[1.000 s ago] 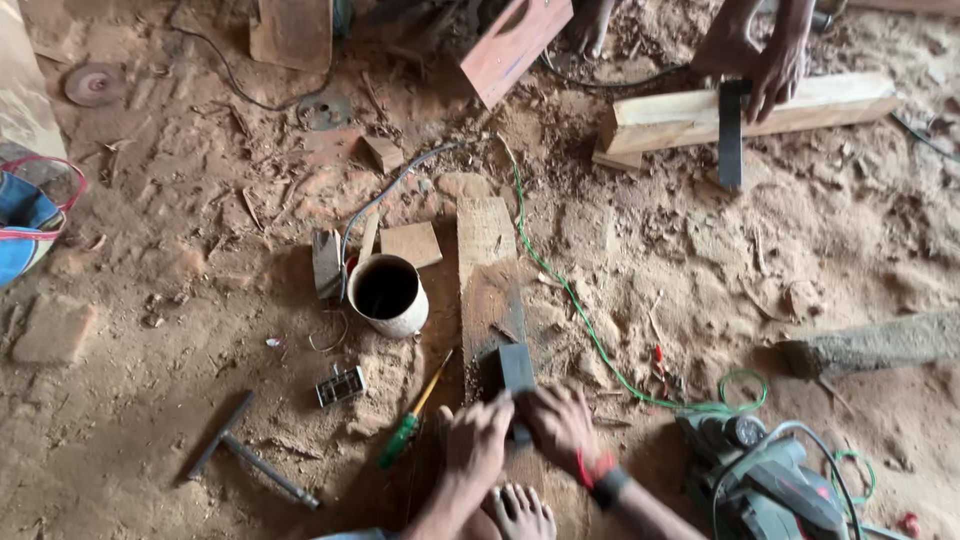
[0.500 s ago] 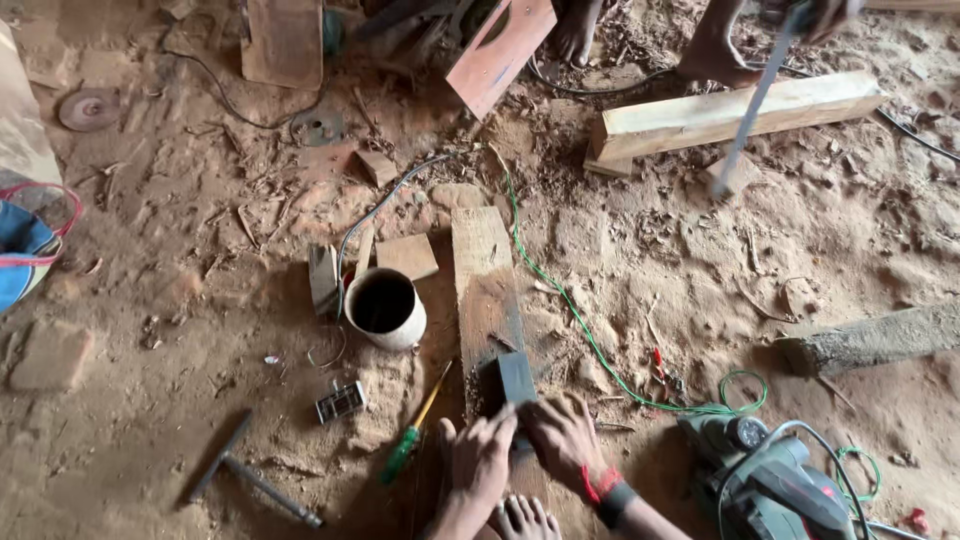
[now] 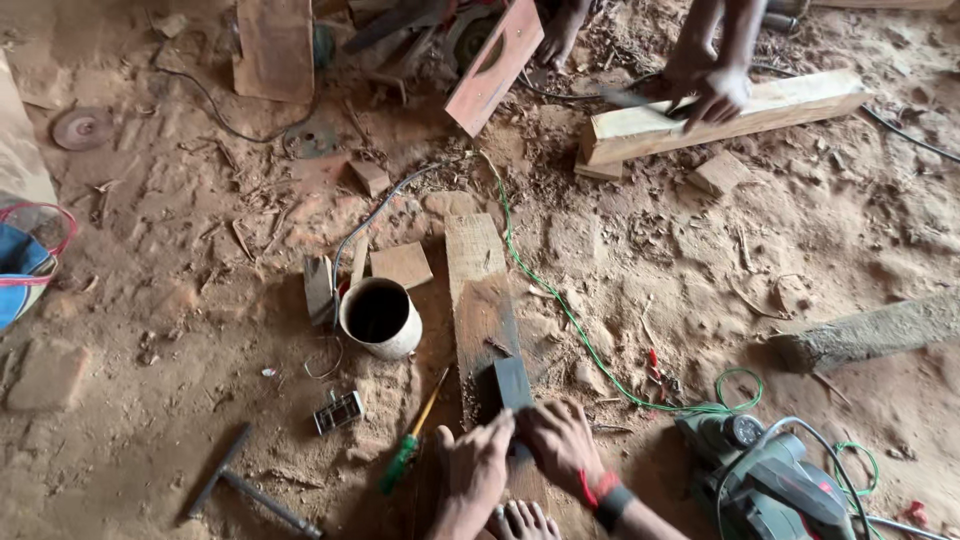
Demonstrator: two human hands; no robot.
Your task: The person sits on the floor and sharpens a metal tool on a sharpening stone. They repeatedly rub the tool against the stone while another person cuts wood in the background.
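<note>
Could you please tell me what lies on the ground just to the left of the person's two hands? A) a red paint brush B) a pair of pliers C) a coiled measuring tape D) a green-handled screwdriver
D: a green-handled screwdriver lies slanted in the sawdust just left of the left hand, which with the right hand presses on the dark block on the plank.

There were no labels, signs or screens. The only thing like a package was a bag at the left edge of the view, lying on the dirt floor. It was blue, with a red and pink rim or handle curving over its top. It was cut by the edge, so its full shape could not be told.
</note>
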